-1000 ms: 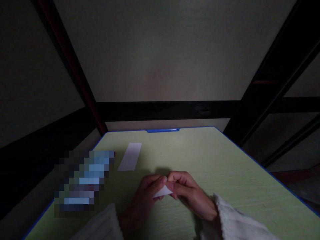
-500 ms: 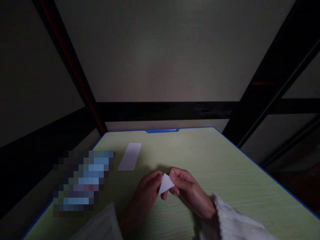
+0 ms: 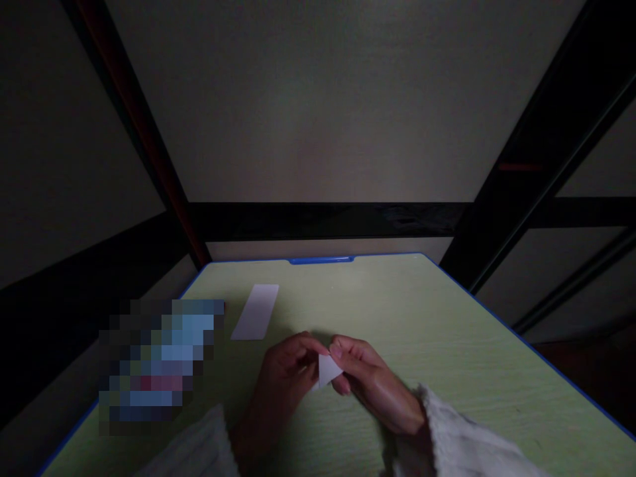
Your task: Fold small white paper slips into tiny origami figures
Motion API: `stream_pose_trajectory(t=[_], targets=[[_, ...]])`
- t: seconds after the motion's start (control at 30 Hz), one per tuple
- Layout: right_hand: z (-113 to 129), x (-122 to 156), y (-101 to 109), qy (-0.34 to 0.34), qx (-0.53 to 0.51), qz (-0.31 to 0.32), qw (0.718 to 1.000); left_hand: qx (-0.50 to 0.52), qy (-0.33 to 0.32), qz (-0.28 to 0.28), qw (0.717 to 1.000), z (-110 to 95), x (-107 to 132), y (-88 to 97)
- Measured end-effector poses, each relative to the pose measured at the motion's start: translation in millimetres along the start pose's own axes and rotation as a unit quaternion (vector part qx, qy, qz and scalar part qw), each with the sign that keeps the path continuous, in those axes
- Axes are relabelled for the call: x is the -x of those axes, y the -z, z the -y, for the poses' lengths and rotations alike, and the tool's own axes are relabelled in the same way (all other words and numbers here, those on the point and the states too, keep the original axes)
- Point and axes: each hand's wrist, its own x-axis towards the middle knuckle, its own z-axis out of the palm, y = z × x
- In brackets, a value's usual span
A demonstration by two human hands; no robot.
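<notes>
Paper scrap [image 3: 328,370] pinched btwn L hand [image 3: 288,377]; R hand [image 3: 370,384] fingertips.

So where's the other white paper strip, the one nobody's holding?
In the head view, the white paper strip lies flat on the green table, left of centre, just beyond the left hand, which pinches a small folded paper with the right hand.

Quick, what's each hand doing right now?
Left hand: closed, pinching the small white paper piece.
Right hand: closed, pinching the same paper piece.
</notes>
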Motion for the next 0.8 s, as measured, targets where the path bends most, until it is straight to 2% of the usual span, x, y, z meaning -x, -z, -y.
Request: stream_pose_trajectory(t=[0.13,0.3,0.4,0.5,0.67,0.8], targets=[[5.0,0.5,-0.6,0.026,0.074,-0.021,0.997,-0.015,-0.022,-0.036,0.999,0.7,-0.7,4.0],[9.8,2.6,-3.1,0.040,0.138,-0.046,0.989,-0.068,0.035,-0.069,0.995,-1.3,-0.4,4.6],[8.7,4.2,-4.1,0.034,0.163,-0.046,0.985,-0.081,0.055,-0.066,0.993,-1.3,-1.2,3.2],[7.3,4.9,-3.8,0.035,0.157,-0.037,0.986,-0.090,0.063,-0.066,0.992,0.7,-1.5,2.3],[8.0,3.0,-2.9,0.037,0.111,-0.015,0.993,-0.036,0.064,-0.053,0.996,6.8,-2.0,3.8],[6.9,0.9,-0.7,0.030,0.092,-0.047,0.994,-0.029,0.039,-0.066,0.997,8.0,-3.3,4.9]])
